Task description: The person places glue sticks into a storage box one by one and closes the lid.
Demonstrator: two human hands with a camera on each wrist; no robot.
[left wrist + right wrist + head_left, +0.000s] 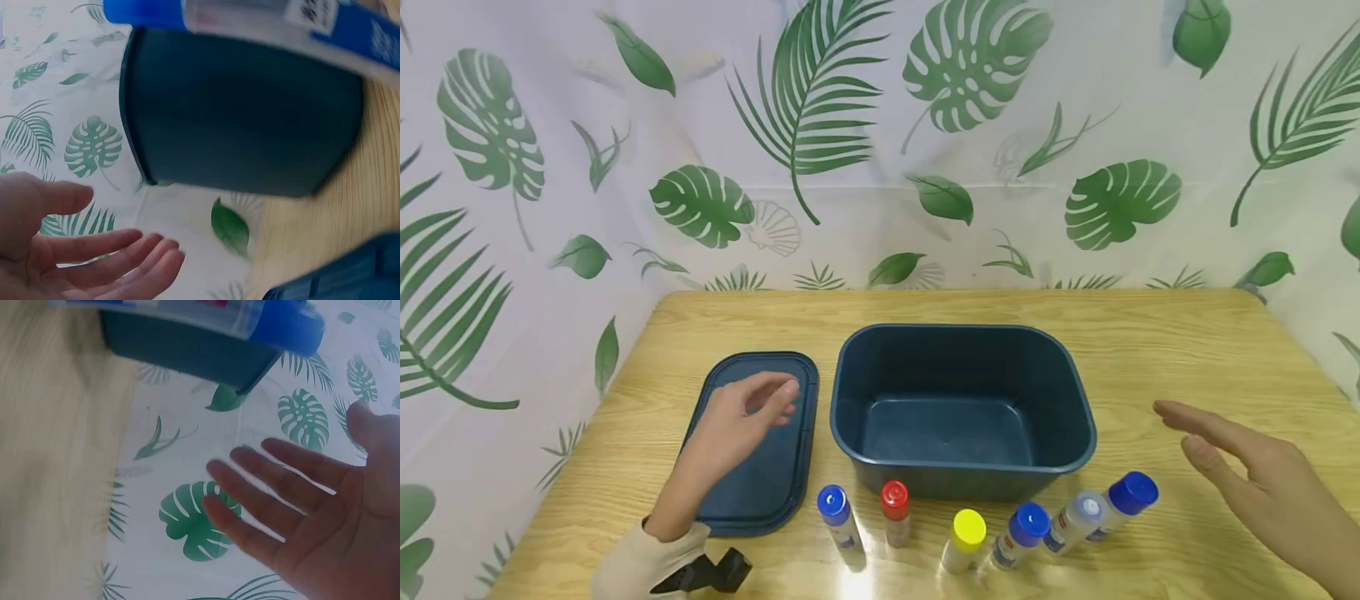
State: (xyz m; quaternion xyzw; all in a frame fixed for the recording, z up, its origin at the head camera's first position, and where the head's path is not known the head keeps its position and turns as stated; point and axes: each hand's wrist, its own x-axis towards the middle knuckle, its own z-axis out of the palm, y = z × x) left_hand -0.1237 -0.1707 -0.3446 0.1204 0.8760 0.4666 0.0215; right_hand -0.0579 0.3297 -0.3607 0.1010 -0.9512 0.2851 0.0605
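Observation:
A dark blue-green plastic bin [962, 477] stands uncovered, with nothing inside it. Left of it lies a flat lid [752, 492] in the same colour. My left hand [737, 425] hovers over that lid, fingers loosely bent and holding nothing. Off to the bin's right, my right hand [1262, 475] is in the air, its fingers extended and apart from everything. Along the bin's near side stand small clear bottles: one blue-capped [841, 517], one red-capped [896, 512], one yellow-capped [964, 540], another blue-capped [1018, 535], a pale-capped one [1075, 521] and a third blue-capped one [1123, 504].
All of this rests on a wood-grain table [1150, 350]. A white curtain [850, 250] printed with green leaves hangs behind it and at the sides. A black strap [700, 573] circles the left wrist over a beige sleeve [632, 567].

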